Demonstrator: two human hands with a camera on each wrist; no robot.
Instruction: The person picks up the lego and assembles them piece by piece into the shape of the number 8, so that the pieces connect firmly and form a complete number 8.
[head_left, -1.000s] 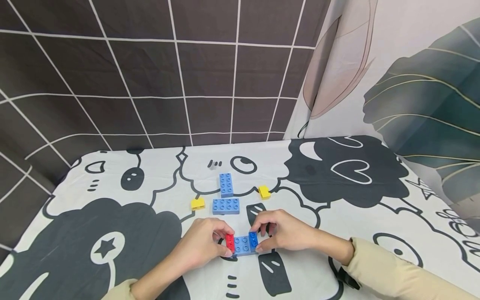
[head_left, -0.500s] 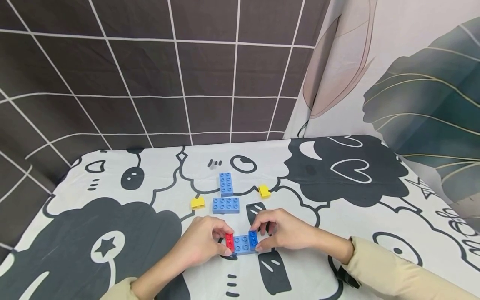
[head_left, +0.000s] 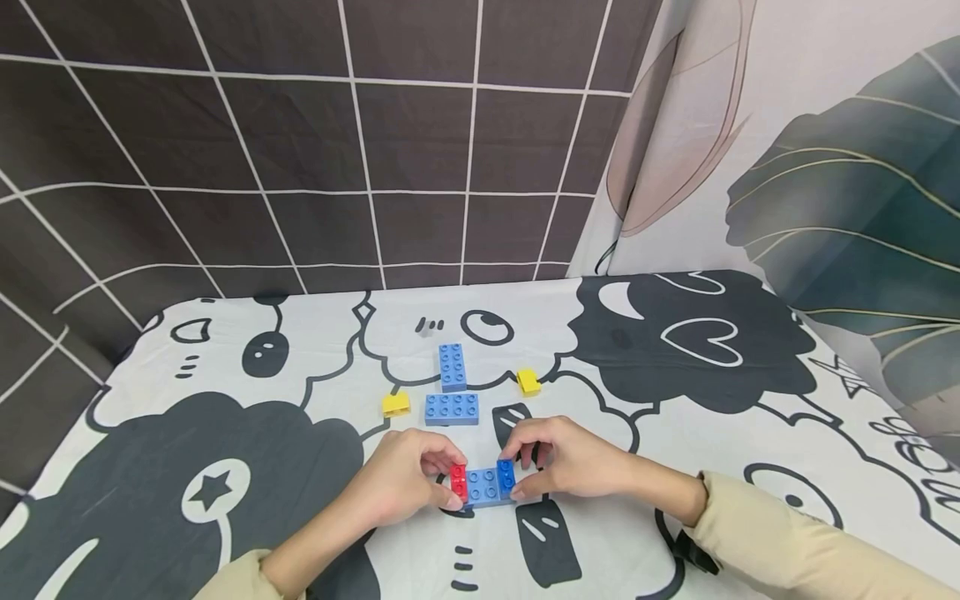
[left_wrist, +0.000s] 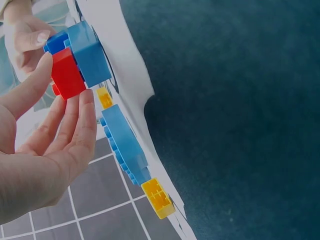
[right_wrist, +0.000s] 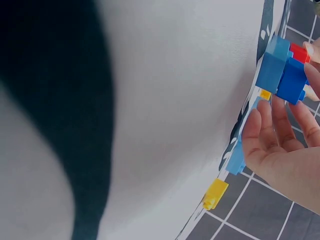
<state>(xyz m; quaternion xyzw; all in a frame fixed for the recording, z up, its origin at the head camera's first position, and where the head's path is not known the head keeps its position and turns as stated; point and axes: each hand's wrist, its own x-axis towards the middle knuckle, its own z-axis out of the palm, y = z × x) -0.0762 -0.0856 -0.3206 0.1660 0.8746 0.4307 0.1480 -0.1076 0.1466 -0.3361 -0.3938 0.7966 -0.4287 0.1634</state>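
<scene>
A light-blue building brick (head_left: 482,487) lies near the front middle of the cloth, a small red brick (head_left: 458,483) standing across its left end and a small dark-blue brick (head_left: 506,477) across its right end. My left hand (head_left: 405,477) pinches the red brick between thumb and fingers. On the other side, the dark-blue brick is held the same way by my right hand (head_left: 573,460). In the left wrist view the red brick (left_wrist: 68,75) sits against the studded side of the light-blue brick (left_wrist: 90,54). Studs on the dark-blue brick (right_wrist: 291,82) show in the right wrist view.
Beyond the hands lie two more light-blue bricks, one crosswise (head_left: 452,409) and one lengthwise (head_left: 452,368). A yellow brick (head_left: 396,405) sits to their left, another yellow brick (head_left: 528,383) to their right. A dark gridded curtain (head_left: 300,150) hangs behind the patterned cloth (head_left: 322,467).
</scene>
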